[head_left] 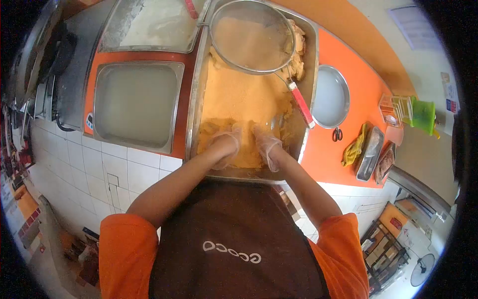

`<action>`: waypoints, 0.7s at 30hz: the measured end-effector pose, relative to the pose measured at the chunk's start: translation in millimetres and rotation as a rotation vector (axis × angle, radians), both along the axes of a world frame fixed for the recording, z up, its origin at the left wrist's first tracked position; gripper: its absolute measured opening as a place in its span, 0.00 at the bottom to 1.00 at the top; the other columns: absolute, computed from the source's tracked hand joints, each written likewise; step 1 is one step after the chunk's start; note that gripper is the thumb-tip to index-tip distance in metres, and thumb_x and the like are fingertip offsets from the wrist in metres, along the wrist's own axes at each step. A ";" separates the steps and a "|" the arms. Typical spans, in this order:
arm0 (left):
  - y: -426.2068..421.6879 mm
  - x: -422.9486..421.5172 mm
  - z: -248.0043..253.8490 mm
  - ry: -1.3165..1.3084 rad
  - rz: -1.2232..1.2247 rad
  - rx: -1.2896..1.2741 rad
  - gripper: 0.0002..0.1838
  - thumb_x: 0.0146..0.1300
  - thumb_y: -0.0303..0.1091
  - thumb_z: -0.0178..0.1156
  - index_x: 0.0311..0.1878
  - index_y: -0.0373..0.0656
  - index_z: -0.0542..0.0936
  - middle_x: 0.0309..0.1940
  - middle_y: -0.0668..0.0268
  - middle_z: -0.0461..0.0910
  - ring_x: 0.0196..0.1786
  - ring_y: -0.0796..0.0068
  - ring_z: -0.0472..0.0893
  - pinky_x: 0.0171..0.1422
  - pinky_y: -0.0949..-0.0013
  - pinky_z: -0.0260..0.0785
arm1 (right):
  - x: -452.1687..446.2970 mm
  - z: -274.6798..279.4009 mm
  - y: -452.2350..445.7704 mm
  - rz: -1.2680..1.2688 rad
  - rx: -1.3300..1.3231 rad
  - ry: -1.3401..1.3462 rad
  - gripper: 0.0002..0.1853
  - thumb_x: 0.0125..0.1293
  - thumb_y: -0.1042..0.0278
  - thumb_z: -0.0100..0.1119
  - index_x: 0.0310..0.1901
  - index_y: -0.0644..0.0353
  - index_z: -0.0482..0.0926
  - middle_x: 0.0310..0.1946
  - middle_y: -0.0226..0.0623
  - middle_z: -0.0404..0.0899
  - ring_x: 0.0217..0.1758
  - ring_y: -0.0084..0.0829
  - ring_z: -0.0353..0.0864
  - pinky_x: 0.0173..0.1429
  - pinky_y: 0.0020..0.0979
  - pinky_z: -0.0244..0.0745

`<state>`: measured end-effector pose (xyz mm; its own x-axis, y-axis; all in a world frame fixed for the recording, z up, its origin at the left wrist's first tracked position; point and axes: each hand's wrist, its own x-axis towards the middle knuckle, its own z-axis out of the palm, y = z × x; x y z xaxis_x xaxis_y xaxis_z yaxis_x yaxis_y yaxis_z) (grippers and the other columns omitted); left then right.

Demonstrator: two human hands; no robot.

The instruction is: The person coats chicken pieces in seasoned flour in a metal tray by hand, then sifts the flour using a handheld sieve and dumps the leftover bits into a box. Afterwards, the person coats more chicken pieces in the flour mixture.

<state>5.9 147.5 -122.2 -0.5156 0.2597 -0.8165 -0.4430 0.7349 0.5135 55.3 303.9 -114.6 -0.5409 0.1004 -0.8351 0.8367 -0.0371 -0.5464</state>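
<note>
Both hands wear clear plastic gloves and reach into orange-tan breading powder in a large metal tray. My left hand lies in the powder near the tray's front left. Beside it, a short gap to the right, my right hand also presses into the powder. The fingers of both are mostly sunk in it, so I cannot see whether they hold anything. A round sieve with a red handle rests across the far part of the tray. Lumpy coated pieces sit at the back right, partly behind the sieve.
Left of the tray stands a pan of cloudy liquid, with a pan of white flour behind it. A round metal bowl, scissors, a yellow cloth and a metal tin are on the orange counter at right.
</note>
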 end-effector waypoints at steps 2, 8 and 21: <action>7.8 5.8 -7.7 -0.134 0.224 -0.060 0.33 0.70 0.55 0.38 0.60 0.32 0.71 0.61 0.45 0.69 0.63 0.54 0.71 0.68 0.59 0.58 | 7.8 -12.0 -7.5 -0.041 -0.026 0.000 0.34 0.69 0.37 0.42 0.58 0.63 0.72 0.43 0.40 0.77 0.40 0.30 0.72 0.48 0.34 0.68; -6.0 14.2 -29.1 -0.287 0.401 0.298 0.32 0.73 0.51 0.41 0.67 0.33 0.61 0.67 0.52 0.64 0.69 0.66 0.61 0.71 0.68 0.52 | 28.2 -101.7 6.2 0.274 0.178 0.017 0.34 0.68 0.37 0.45 0.58 0.64 0.72 0.46 0.39 0.77 0.44 0.33 0.73 0.52 0.33 0.68; 3.0 -54.0 93.9 -0.112 0.381 0.541 0.30 0.72 0.49 0.45 0.69 0.38 0.61 0.69 0.56 0.60 0.71 0.68 0.58 0.73 0.65 0.49 | -53.2 30.9 27.4 -0.098 -0.085 0.074 0.36 0.65 0.34 0.48 0.54 0.65 0.75 0.41 0.38 0.76 0.43 0.29 0.72 0.49 0.33 0.69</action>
<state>-48.1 150.5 -28.3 -0.5721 0.4641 -0.6763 -0.6926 0.1683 0.7014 2.1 331.3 -83.7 -0.5925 0.0863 -0.8009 0.7842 -0.1659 -0.5980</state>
